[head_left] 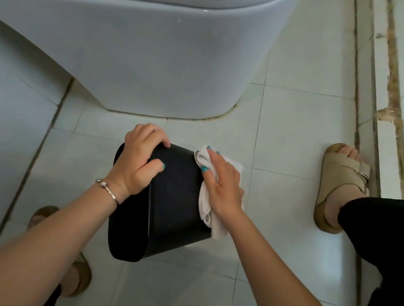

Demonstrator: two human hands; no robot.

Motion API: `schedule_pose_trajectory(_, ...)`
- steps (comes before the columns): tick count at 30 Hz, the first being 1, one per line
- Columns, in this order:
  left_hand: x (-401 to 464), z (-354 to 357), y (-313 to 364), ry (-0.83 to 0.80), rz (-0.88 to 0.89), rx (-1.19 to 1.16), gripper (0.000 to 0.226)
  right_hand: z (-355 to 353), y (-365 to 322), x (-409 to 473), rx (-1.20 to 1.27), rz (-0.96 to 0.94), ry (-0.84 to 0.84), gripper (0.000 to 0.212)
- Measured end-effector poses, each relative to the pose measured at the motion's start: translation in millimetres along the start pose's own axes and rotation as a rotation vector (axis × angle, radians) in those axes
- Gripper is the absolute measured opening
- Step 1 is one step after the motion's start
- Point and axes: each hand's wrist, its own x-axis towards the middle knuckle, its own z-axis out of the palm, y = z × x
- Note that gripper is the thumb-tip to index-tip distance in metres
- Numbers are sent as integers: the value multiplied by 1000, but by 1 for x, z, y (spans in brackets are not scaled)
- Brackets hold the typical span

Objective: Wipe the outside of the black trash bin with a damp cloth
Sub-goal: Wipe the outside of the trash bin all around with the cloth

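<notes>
Both forearms frame the bin (174, 201), tipped with its long axis toward 12 o'clock: left hand (138, 161) curls over its far end, probably the base, while right hand (222, 185) presses the cloth (206, 210) flat at 3 o'clock.

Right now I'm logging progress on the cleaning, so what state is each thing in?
black trash bin: tipped, held off upright
white cloth: crumpled, pressed against the bin's right side
left hand: grips the bin's end
right hand: flat on the cloth
toilet: lid closed
</notes>
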Motion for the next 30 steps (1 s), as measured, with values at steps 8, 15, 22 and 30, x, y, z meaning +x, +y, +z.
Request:
schedule_pose_trajectory(8,-19,8,11,12,-337,-145,89,-1,-3,-6,-13,13,3,45)
schedule_pose_trajectory(15,-6,0,28,-113,-317,18,100,-3,15,1,75,-20,56,48)
schedule_pose_trajectory(22,-13,4,49,-209,-135,177,86,2,34,-30,344,-2,120,47)
schedule_pose_trajectory(30,-46,18,52,-224,-325,118,94,39,40,-63,469,120,168,48)
